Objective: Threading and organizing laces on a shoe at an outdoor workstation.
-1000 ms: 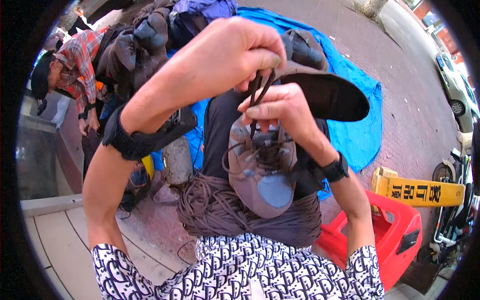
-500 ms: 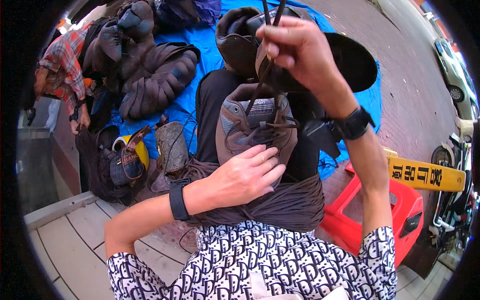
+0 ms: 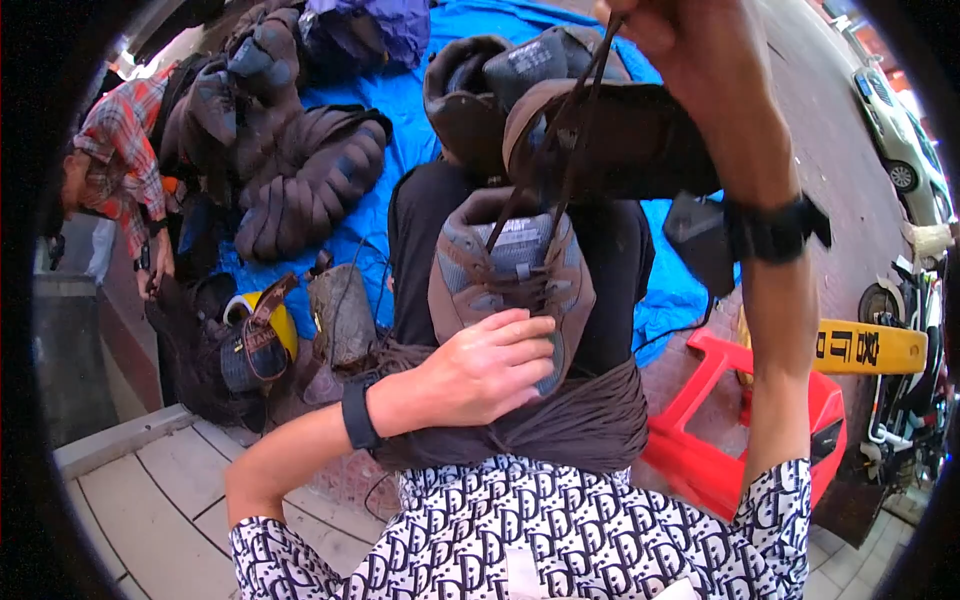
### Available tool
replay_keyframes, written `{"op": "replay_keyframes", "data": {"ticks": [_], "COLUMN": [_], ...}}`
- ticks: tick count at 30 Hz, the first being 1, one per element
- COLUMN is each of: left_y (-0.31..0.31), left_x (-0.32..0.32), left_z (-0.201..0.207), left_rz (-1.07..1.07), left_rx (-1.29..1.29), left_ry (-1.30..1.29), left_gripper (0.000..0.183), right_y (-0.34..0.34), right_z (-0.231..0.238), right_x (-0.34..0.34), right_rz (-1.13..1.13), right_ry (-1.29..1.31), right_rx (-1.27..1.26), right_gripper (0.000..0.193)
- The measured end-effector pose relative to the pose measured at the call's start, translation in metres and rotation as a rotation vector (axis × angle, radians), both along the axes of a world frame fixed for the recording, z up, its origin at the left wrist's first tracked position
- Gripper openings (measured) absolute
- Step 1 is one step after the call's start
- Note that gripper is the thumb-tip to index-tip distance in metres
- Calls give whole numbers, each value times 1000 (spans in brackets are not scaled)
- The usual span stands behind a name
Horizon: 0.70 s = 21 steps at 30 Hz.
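A brown and grey sneaker [image 3: 470,240] lies between my thighs, its toe pointing at me. Two dark shoelaces [image 3: 572,165] run from its top eyelets up to my right hand [image 3: 690,50]. They look taut, pinched between the fingers, which are partly cut off by the upper edge. My left hand [image 3: 480,370] is curled over the toe and lower lacing, holding the shoe down; the palm side is hidden. A bundle of dark laces [image 3: 590,410] is spread across my lap.
More brown shoes [image 3: 460,95] stand beyond my knees on a blue tarp [image 3: 400,150]. Shoe pieces [image 3: 310,185] are heaped at left. A co-worker in a plaid shirt [image 3: 125,125] bends over dark strands. A red plastic stool [image 3: 690,430] is at my right, beside a yellow sign [image 3: 870,347].
My right hand has risen and moved right, drawing the laces up longer and straighter. My left hand has stayed on the toe, shifting slightly lower.
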State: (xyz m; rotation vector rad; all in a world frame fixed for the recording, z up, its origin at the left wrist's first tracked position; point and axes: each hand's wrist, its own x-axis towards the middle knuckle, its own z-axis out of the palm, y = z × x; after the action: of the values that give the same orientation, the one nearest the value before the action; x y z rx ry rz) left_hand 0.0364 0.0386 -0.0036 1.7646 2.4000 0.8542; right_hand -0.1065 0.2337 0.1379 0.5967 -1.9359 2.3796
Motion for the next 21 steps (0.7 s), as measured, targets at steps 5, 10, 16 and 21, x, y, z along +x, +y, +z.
{"op": "replay_keyframes", "data": {"ticks": [5,10,16,21], "left_y": [-3,38,14,-4], "left_x": [-49,-64,-67,-69], "left_z": [55,56,25,13], "left_rz": [507,302,219,229], "left_rx": [538,532,654,1141], "left_ry": [-461,-997,-1222,-1603], "left_gripper": [37,20,36,25], "right_y": [-16,-31,29,22], "right_z": [28,44,-72,-101], "right_x": [55,43,-17,51], "right_rz": [85,137,42,-68], "right_ry": [-178,-371,-265,-58], "right_rx": [117,292,-8,364], "right_gripper": [8,7,25,13]}}
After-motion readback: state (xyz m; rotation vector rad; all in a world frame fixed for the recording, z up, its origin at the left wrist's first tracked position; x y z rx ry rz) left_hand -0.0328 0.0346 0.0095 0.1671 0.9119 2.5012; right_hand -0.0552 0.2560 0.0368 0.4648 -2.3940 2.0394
